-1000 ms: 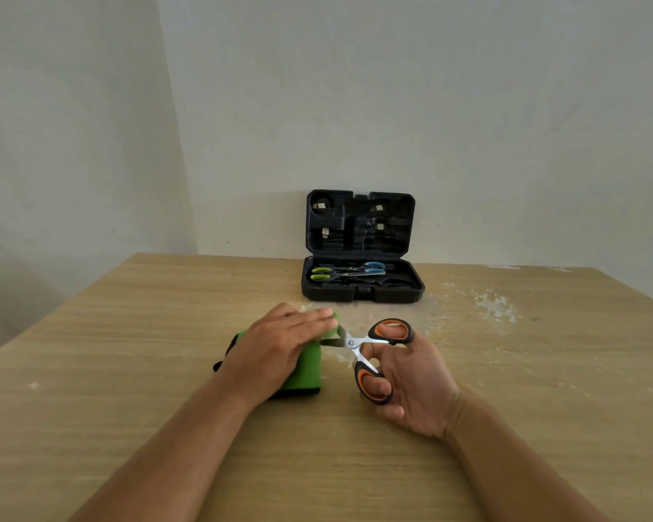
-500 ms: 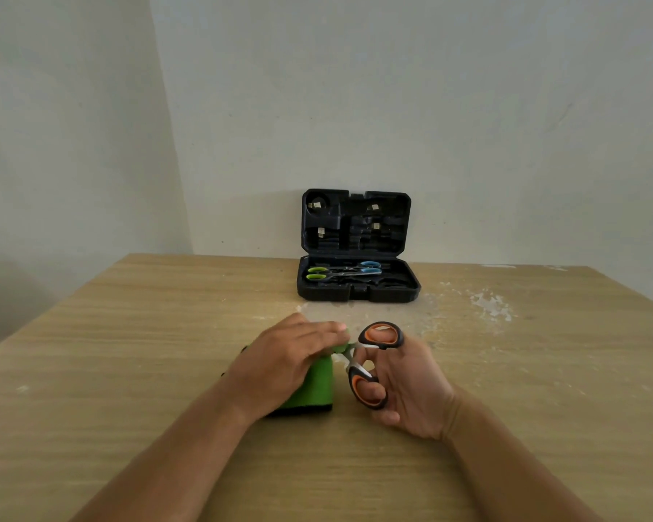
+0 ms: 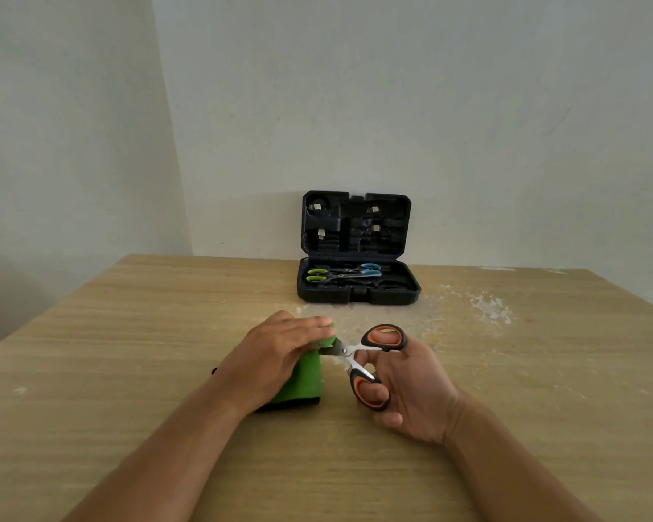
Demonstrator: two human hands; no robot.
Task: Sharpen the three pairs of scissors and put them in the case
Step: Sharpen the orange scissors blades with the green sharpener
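wooden table [image 3: 129, 371] bears an open black case [image 3: 357, 293] and green sharpener [image 3: 304, 382].

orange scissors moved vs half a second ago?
Yes. The orange scissors have slid right, drawn further out of the green sharpener, which stays pinned under the left hand.

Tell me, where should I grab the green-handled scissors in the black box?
Probably by the green loops of the green-handled scissors, coming from above on the left end of the case. They lie flat there, handles left, and the blades point right toward the blue-handled scissors, so that end looks safer.
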